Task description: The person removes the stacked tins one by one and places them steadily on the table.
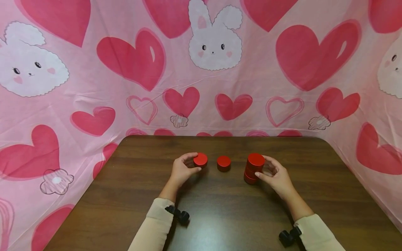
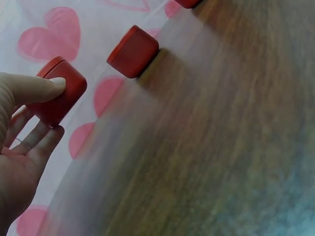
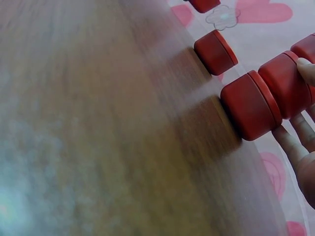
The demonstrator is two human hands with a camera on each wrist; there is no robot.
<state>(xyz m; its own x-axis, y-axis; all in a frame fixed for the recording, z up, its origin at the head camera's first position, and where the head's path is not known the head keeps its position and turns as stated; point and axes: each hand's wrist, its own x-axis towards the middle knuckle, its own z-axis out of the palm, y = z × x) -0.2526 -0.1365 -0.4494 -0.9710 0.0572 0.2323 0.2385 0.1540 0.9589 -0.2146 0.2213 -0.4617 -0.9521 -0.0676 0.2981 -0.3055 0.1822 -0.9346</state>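
My left hand [image 1: 182,170] pinches a small round red tin [image 1: 200,160] between thumb and fingers. In the left wrist view, the thumb lies across the side of this tin [image 2: 61,91], with fingertips at its lower edge. A second red tin [image 1: 223,163] stands on the table just right of that hand. Farther right, red tins are piled in an upright stack [image 1: 255,167], three high in the right wrist view. My right hand [image 1: 277,177] grips the stack from its right side, the thumb on the middle tin [image 3: 285,83], above the bottom tin [image 3: 251,105].
A dark brown wooden table [image 1: 220,216] with rounded far corners lies under the hands. Behind and beside it hangs a pink cloth [image 1: 232,80] with hearts and rabbits. Black wrist cameras [image 1: 183,217] are strapped over the beige sleeves [image 1: 154,223].
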